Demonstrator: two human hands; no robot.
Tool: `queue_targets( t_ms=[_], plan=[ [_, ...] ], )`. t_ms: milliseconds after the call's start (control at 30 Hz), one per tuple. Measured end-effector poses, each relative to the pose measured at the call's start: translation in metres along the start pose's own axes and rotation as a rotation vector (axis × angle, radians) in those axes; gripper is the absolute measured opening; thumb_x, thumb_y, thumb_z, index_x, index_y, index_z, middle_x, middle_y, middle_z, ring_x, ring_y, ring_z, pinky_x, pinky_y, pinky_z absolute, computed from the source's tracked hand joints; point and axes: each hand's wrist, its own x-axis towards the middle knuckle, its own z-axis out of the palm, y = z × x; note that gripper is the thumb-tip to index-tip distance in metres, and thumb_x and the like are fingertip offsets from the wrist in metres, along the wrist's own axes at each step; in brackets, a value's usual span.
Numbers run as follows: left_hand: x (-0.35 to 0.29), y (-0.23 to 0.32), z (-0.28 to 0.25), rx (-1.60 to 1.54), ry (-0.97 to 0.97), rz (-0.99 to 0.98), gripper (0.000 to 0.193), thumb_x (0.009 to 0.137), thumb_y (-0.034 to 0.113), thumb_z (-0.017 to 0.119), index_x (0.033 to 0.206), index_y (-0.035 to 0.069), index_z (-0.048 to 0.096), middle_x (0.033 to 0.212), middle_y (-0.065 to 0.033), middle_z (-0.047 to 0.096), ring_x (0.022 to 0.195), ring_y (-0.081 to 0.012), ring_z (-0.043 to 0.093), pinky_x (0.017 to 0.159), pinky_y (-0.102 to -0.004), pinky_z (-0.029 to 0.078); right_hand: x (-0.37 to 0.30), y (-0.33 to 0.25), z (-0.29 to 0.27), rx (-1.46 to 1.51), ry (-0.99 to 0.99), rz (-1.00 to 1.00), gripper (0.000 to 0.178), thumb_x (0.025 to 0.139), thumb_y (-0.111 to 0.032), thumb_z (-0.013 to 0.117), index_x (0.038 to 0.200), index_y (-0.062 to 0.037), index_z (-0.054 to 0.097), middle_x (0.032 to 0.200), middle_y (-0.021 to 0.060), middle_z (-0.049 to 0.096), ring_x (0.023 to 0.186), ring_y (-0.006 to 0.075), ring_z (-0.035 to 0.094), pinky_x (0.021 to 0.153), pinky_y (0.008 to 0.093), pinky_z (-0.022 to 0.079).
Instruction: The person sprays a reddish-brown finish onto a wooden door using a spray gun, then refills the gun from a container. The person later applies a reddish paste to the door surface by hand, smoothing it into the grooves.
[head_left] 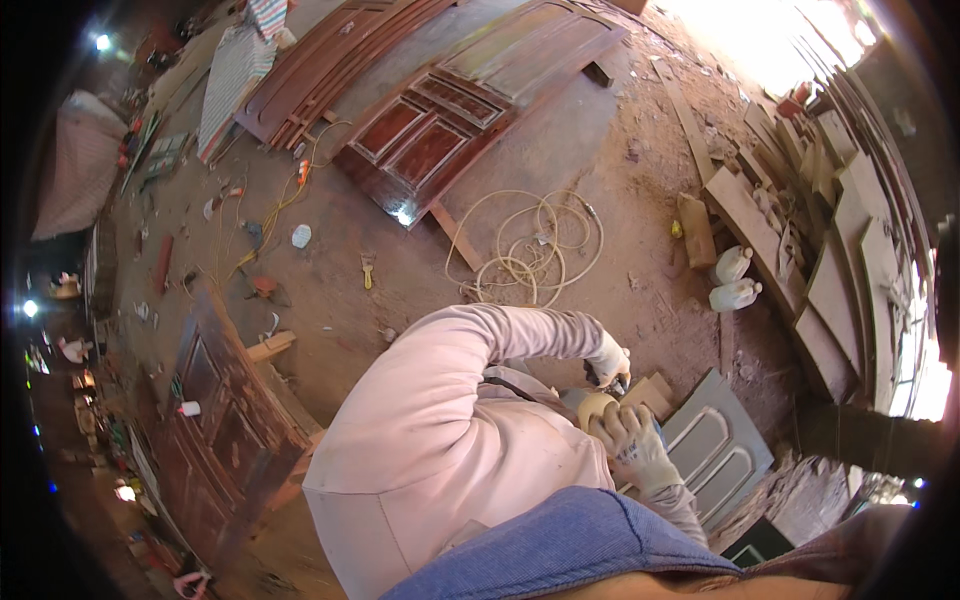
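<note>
The cream round item (594, 407) is located left of the grey panel (708, 440), between the gloved hands. The right hand (632, 445), at the panel's left edge, is nearer; its fingers are bent over the item, gripping it. The left hand (606, 362) is placed left of the panel's far end, fingers curled at a small dark part (621, 384); whether it is pinched cannot be told. Item: pale, smooth, partly covered; no long axis discerned.

Wide head-height fisheye view, downward across the floor (640, 235)
</note>
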Motion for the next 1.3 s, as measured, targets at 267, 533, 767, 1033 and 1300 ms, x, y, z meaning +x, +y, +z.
queue_targets(
  t_ms=[267, 533, 767, 1033, 1300],
  plan=[
    [0.028, -0.081, 0.028, 0.136, 0.111, 0.111, 0.056, 0.074, 0.016, 0.068, 0.13, 0.016, 0.063, 0.105, -0.015, 0.066, 0.096, -0.0329, 0.066, 0.082, -0.0394, 0.055, -0.039, 0.008, -0.021, 0.516, 0.385, 0.788, 0.065, 0.071, -0.022, 0.077, 0.129, -0.0006, 0.056, 0.114, 0.0202, 0.058, 0.102, 0.0381, 0.059, 0.084, 0.0444, 0.055],
    [0.032, 0.024, 0.042, -0.141, 0.045, -0.042, 0.088, 0.078, 0.007, 0.069, 0.155, 0.01, 0.028, 0.105, -0.0162, 0.063, 0.094, -0.0271, 0.064, 0.087, -0.0398, 0.052, -0.053, -0.027, 0.134, 1.337, 0.225, 1.712, 0.095, 0.073, -0.071, 0.073, 0.135, -0.0029, 0.049, 0.12, 0.0261, 0.066, 0.117, 0.0375, 0.063, 0.095, 0.0421, 0.05],
    [0.107, -0.021, 0.104, 0.035, 0.082, -0.074, 0.075, 0.076, 0.002, 0.066, 0.147, 0.006, 0.041, 0.131, -0.0177, 0.052, 0.121, -0.0303, 0.056, 0.102, -0.0394, 0.046, -0.108, -0.075, 0.296, 1.571, 0.668, 1.783, 0.098, 0.077, -0.069, 0.071, 0.141, -0.0012, 0.045, 0.141, 0.0292, 0.051, 0.132, 0.0392, 0.051, 0.106, 0.0435, 0.043],
    [0.191, -0.02, 0.126, -0.413, 0.378, -0.351, 0.073, 0.082, -0.004, 0.071, 0.147, 0.004, 0.037, 0.135, -0.0109, 0.054, 0.121, -0.0203, 0.055, 0.104, -0.032, 0.044, -0.322, -0.129, 0.466, 0.659, 0.756, 3.284, 0.084, 0.081, -0.048, 0.079, 0.137, 0.003, 0.044, 0.132, 0.0298, 0.049, 0.116, 0.0443, 0.055, 0.101, 0.0477, 0.045],
    [0.249, -0.017, 0.12, -0.859, 0.563, -0.561, 0.053, 0.084, 0.0, 0.074, 0.129, 0.009, 0.048, 0.096, -0.0051, 0.064, 0.074, -0.0152, 0.064, 0.062, -0.0286, 0.054, -0.494, -0.112, 0.478, 0.461, 0.232, 3.026, 0.058, 0.095, -0.053, 0.054, 0.131, -0.0066, 0.053, 0.116, 0.0242, 0.068, 0.107, 0.0384, 0.067, 0.089, 0.0487, 0.052]
  ],
)
